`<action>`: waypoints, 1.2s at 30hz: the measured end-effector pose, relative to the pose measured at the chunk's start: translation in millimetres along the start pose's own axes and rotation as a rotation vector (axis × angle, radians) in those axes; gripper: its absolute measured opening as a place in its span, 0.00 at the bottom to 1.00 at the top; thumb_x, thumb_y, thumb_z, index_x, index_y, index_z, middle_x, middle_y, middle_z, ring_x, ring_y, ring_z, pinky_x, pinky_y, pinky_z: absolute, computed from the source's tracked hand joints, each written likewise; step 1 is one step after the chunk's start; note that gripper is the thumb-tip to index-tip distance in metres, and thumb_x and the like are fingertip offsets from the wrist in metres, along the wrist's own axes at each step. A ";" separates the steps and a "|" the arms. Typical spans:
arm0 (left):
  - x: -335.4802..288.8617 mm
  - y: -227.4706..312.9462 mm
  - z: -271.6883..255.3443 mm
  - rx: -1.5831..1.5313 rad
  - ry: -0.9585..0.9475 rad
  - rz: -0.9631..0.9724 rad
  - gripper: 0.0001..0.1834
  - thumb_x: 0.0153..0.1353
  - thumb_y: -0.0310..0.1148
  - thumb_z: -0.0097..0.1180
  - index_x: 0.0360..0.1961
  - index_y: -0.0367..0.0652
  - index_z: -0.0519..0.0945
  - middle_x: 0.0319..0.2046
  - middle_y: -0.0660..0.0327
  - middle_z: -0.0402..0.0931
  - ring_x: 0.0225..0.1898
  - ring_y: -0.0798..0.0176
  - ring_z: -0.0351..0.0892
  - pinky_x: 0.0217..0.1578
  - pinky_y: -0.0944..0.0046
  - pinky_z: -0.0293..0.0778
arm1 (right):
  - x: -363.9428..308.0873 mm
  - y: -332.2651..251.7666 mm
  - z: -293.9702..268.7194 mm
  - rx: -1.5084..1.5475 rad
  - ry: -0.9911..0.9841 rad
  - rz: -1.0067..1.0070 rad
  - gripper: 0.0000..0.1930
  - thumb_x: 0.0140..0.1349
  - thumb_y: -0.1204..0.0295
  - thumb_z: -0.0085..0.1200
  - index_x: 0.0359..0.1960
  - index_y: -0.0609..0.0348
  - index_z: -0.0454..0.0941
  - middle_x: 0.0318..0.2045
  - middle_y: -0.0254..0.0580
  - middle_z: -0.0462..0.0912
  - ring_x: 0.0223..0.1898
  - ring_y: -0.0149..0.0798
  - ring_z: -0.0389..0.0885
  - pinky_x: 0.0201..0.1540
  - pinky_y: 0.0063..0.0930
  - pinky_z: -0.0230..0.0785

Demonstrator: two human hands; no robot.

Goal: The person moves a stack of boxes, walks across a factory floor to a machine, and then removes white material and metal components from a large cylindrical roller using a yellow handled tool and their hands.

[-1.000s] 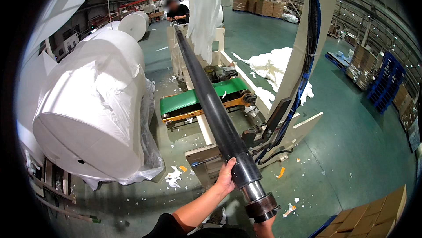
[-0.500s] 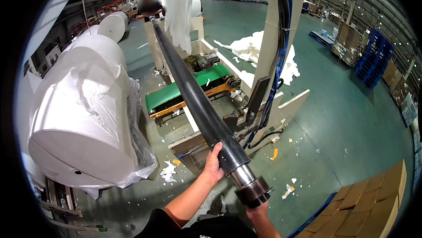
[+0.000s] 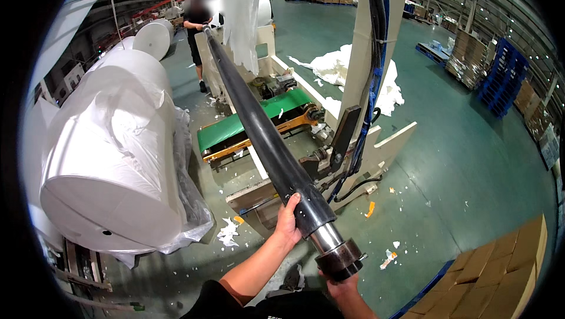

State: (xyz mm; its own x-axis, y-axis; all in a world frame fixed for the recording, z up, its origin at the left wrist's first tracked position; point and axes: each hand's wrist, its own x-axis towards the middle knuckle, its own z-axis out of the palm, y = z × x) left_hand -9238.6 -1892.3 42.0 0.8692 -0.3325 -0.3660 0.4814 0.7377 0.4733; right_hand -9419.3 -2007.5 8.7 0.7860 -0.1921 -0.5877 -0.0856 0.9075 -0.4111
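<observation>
A long black shaft slants away from me over the machine frame, its bare metal neck and dark collar at my end. My left hand grips the left side of the shaft, thumb on top. Beneath the collar, my right hand supports the end; its fingers are mostly hidden. At the far end a co-worker in dark clothes stands with hands on the shaft's thin tip. Under the shaft lies a green belt on an orange frame.
Large white paper rolls in loose plastic stand at left. A cream machine post with cables rises right of the shaft. Crumpled white sheeting and scraps lie on the floor. Stacked cartons sit near right.
The co-worker has come out to the left of the frame, so the body and a leg now show. The shaft and my hands have barely moved; the whole view has shifted slightly.
</observation>
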 end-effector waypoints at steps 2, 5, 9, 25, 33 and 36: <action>1.0 0.0 -5.1 -0.022 -0.038 0.004 0.26 0.56 0.42 0.62 0.51 0.39 0.70 0.43 0.55 0.77 0.43 0.55 0.79 0.48 0.51 0.78 | -1.0 1.0 0.4 -0.034 -0.035 -0.030 0.19 0.66 0.55 0.39 0.51 0.49 0.72 0.44 0.41 0.80 0.40 0.47 0.82 0.31 0.48 0.77; -1.2 0.5 -6.7 -0.043 -0.058 -0.032 0.27 0.57 0.45 0.60 0.52 0.40 0.70 0.44 0.54 0.77 0.45 0.55 0.79 0.50 0.50 0.76 | -1.7 1.0 1.4 -0.017 -0.047 -0.051 0.19 0.66 0.56 0.39 0.51 0.50 0.72 0.45 0.42 0.79 0.42 0.46 0.81 0.36 0.48 0.77; -9.6 2.3 -5.1 -0.127 -0.142 -0.089 0.29 0.56 0.48 0.61 0.52 0.40 0.71 0.45 0.54 0.77 0.47 0.54 0.78 0.53 0.48 0.73 | 2.1 7.3 -3.7 0.076 -0.010 -0.115 0.18 0.66 0.59 0.41 0.50 0.53 0.73 0.45 0.41 0.79 0.44 0.44 0.80 0.45 0.45 0.75; -10.0 -3.7 -35.0 -0.229 -0.286 -0.075 0.43 0.45 0.60 0.64 0.56 0.41 0.70 0.50 0.52 0.75 0.52 0.50 0.75 0.56 0.46 0.70 | 10.7 16.6 -14.8 -0.101 -0.091 -0.394 0.21 0.64 0.60 0.45 0.52 0.64 0.71 0.44 0.46 0.79 0.44 0.43 0.80 0.48 0.39 0.74; -14.5 -3.7 -29.9 -0.264 -0.318 -0.066 0.42 0.44 0.62 0.64 0.53 0.42 0.73 0.49 0.51 0.76 0.50 0.48 0.76 0.55 0.42 0.69 | 8.2 13.2 -8.7 -0.129 -0.122 -0.441 0.20 0.65 0.63 0.45 0.53 0.65 0.70 0.44 0.46 0.79 0.44 0.43 0.80 0.49 0.39 0.75; -13.1 -4.5 -32.2 -0.261 -0.311 -0.063 0.42 0.44 0.62 0.64 0.54 0.42 0.73 0.49 0.51 0.76 0.51 0.48 0.76 0.56 0.42 0.69 | 10.0 11.3 -8.5 -0.124 -0.102 -0.408 0.19 0.65 0.65 0.44 0.53 0.66 0.70 0.44 0.47 0.79 0.44 0.43 0.80 0.49 0.39 0.75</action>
State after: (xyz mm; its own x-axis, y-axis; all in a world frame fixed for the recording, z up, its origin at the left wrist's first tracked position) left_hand -9255.8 -1872.3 18.9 0.8509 -0.5138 -0.1094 0.5247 0.8213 0.2239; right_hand -9417.6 -2002.3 -7.8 0.8263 -0.4826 -0.2905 0.1768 0.7119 -0.6796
